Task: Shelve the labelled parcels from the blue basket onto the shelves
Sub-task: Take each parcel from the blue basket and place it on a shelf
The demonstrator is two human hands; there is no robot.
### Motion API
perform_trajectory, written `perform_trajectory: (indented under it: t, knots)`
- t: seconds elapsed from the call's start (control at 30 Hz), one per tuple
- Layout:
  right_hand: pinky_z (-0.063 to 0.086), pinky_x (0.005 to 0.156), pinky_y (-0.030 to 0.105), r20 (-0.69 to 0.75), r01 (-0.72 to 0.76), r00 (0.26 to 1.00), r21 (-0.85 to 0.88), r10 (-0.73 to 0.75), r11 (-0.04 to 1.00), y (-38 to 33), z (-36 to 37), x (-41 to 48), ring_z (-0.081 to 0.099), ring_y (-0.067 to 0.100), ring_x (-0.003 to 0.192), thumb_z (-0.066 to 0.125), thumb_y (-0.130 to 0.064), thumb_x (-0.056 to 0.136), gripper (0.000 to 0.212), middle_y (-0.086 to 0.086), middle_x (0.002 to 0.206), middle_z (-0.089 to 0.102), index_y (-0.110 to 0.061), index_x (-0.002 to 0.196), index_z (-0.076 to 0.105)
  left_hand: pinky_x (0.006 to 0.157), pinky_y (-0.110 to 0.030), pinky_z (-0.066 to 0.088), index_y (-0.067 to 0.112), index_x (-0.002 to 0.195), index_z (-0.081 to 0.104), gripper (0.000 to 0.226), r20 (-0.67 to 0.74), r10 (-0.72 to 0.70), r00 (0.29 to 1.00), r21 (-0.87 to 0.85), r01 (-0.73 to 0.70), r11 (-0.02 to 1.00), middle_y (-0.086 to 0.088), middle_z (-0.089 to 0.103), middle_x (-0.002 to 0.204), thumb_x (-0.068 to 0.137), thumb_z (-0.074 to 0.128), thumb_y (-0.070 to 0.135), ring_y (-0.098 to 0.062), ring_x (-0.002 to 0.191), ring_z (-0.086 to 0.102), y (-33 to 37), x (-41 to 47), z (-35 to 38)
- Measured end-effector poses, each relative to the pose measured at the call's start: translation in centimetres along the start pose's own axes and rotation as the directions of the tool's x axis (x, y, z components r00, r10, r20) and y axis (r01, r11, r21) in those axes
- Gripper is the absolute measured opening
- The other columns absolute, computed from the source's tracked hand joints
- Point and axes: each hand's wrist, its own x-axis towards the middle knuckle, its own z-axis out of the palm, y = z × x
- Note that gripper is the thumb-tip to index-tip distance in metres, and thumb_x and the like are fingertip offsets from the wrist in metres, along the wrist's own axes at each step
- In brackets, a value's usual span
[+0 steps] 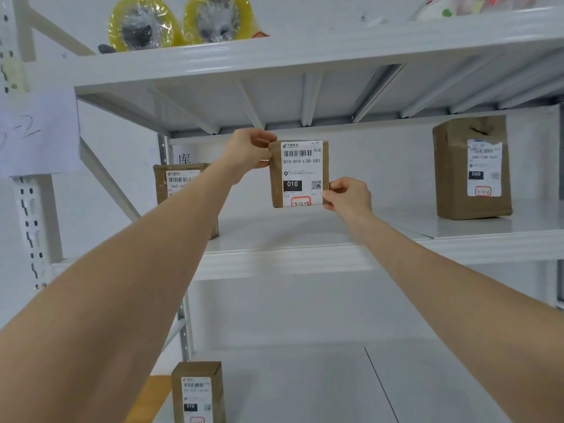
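Observation:
A small brown parcel with a white label reading 010 stands upright over the middle shelf, its label facing me. My left hand pinches its top left corner. My right hand pinches its lower right corner. Whether its base touches the shelf board I cannot tell. The blue basket is out of view.
On the same shelf a labelled brown parcel stands at the left, partly behind my left arm, and a taller one at the right. Another parcel stands on the lower shelf. Yellow tape rolls sit on the top shelf.

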Motion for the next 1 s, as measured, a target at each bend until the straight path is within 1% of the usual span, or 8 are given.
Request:
perform_trajectory:
  t: [0.13, 0.27, 0.5, 0.6, 0.73, 0.83, 0.93, 1.0]
  knots:
    - [0.054, 0.056, 0.016, 0.013, -0.031, 0.999, -0.071, 0.032, 0.997, 1.0, -1.0, 0.1, 0.063, 0.015, 0.071, 0.063, 0.007, 0.082, 0.021, 0.002, 0.084, 0.062, -0.01, 0.072, 0.056, 0.082, -0.027, 0.053, 0.004, 0.114, 0.06, 0.035, 0.044, -0.046, 0.998, 0.024, 0.045, 0.999, -0.011, 0.062, 0.106, 0.083, 0.053, -0.012, -0.022, 0.094, 0.061, -1.3, 0.1, 1.5]
    - [0.053, 0.054, 0.018, 0.034, -0.088, 0.995, -0.141, 0.093, 0.986, 2.2, -1.6, 0.3, 0.062, 0.018, 0.07, 0.062, 0.01, 0.081, 0.025, 0.006, 0.085, 0.062, -0.01, 0.069, 0.053, 0.086, -0.031, 0.054, 0.004, 0.115, 0.06, 0.036, 0.037, -0.09, 0.995, 0.074, 0.087, 0.993, -0.012, 0.062, 0.106, 0.083, 0.055, -0.011, -0.024, 0.095, 0.061, -2.9, 0.1, 2.9]
    - [0.056, 0.083, 0.041, 0.108, -0.044, 0.99, -0.368, 0.09, 0.929, 3.8, -1.3, 0.5, 0.062, 0.025, 0.08, 0.066, 0.006, 0.078, 0.024, 0.009, 0.081, 0.061, -0.012, 0.067, 0.054, 0.079, -0.03, 0.055, 0.004, 0.109, 0.062, 0.027, -0.001, -0.112, 0.994, 0.156, 0.111, 0.982, -0.012, 0.062, 0.099, 0.082, 0.061, -0.003, -0.023, 0.089, 0.06, -4.9, 0.0, 3.9]
    - [0.053, 0.079, 0.033, 0.152, 0.013, 0.986, -0.497, 0.072, 0.867, 3.6, -1.4, 0.3, 0.059, 0.02, 0.078, 0.068, 0.001, 0.075, 0.027, 0.0, 0.073, 0.058, -0.017, 0.064, 0.052, 0.075, -0.031, 0.056, 0.008, 0.097, 0.062, 0.017, -0.014, -0.105, 0.994, 0.164, 0.106, 0.981, -0.012, 0.064, 0.097, 0.081, 0.068, 0.004, -0.023, 0.087, 0.062, -4.9, -0.1, 4.0]
    - [0.046, 0.07, 0.025, 0.18, 0.065, 0.982, -0.591, 0.053, 0.804, 3.5, -1.6, -0.1, 0.056, 0.019, 0.079, 0.068, -0.001, 0.075, 0.029, 0.003, 0.082, 0.061, -0.02, 0.063, 0.049, 0.076, -0.036, 0.058, 0.012, 0.093, 0.059, 0.019, -0.003, -0.092, 0.996, 0.257, 0.09, 0.962, -0.013, 0.066, 0.101, 0.079, 0.071, 0.007, -0.024, 0.088, 0.064, -4.5, -0.1, 4.1]
    - [0.052, 0.078, 0.031, 0.177, 0.061, 0.982, -0.615, 0.062, 0.786, 3.3, -1.7, -0.4, 0.064, 0.026, 0.087, 0.066, -0.002, 0.077, 0.025, 0.01, 0.095, 0.066, -0.018, 0.066, 0.05, 0.083, -0.039, 0.056, 0.016, 0.112, 0.06, 0.036, 0.057, -0.029, 0.998, 0.447, 0.0, 0.895, -0.011, 0.064, 0.108, 0.078, 0.071, 0.015, -0.024, 0.089, 0.062, -4.3, -0.1, 4.5]
    - [0.054, 0.082, 0.039, 0.188, 0.091, 0.981, -0.665, 0.048, 0.742, 3.0, -1.8, -0.8, 0.064, 0.032, 0.094, 0.063, -0.001, 0.078, 0.007, 0.017, 0.101, 0.068, -0.007, 0.08, 0.059, 0.096, -0.036, 0.046, 0.023, 0.126, 0.057, 0.047, 0.088, 0.046, 0.995, 0.67, -0.093, 0.737, -0.01, 0.05, 0.124, 0.081, 0.07, 0.026, -0.024, 0.108, 0.054, -4.1, -0.4, 5.0]
    - [0.052, 0.083, 0.039, 0.187, 0.115, 0.982, -0.701, 0.025, 0.704, 2.8, -1.7, -1.1, 0.061, 0.032, 0.098, 0.061, -0.004, 0.08, 0.021, 0.015, 0.106, 0.066, -0.006, 0.101, 0.059, 0.097, -0.039, 0.045, 0.02, 0.127, 0.056, 0.046, 0.08, 0.085, 0.993, 0.728, -0.116, 0.675, -0.009, 0.042, 0.129, 0.083, 0.067, 0.024, -0.025, 0.116, 0.048, -3.9, -0.7, 5.4]
